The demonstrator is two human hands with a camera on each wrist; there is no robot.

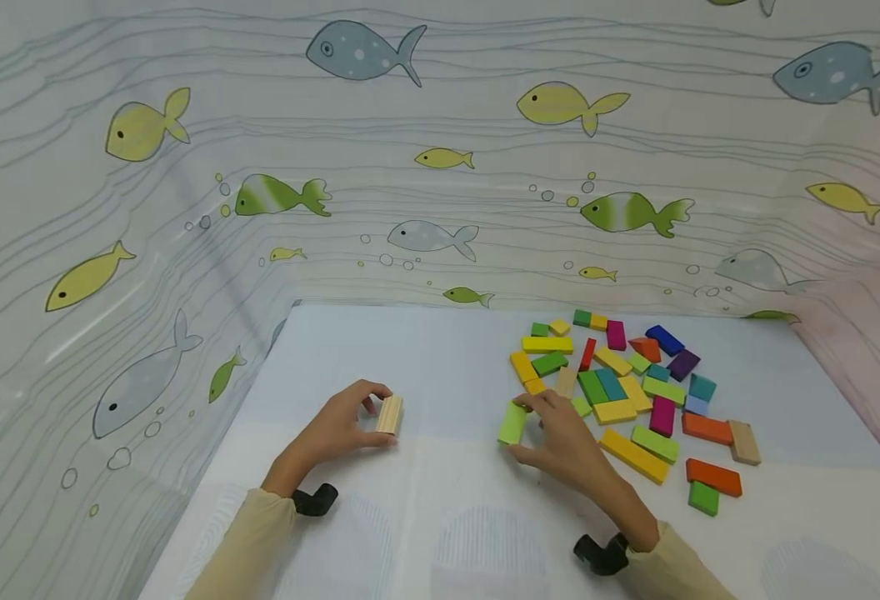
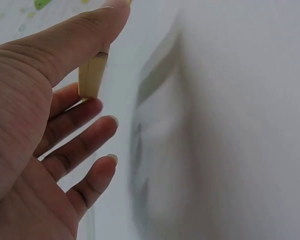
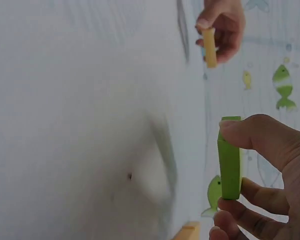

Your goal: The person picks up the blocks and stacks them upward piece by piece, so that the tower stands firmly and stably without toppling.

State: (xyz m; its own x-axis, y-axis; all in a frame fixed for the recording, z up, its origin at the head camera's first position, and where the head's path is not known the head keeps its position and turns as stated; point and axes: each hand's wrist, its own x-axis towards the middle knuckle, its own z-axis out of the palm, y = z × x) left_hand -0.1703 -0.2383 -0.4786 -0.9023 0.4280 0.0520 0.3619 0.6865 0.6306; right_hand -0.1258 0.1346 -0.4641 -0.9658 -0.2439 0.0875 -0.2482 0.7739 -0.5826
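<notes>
Left grip [image 1: 337, 428] pinches 1 wooden block [image 1: 390, 415], right grip [image 1: 569, 440] 1 lime-green block [image 1: 512, 423]

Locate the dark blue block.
The dark blue block lies right of centre in the head view, beyond the right hand, beside the triangular block and purple block.

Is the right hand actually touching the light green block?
Touching. The right wrist view shows the right hand pinching the light green block, thumb over one end and fingers against the other.
</notes>
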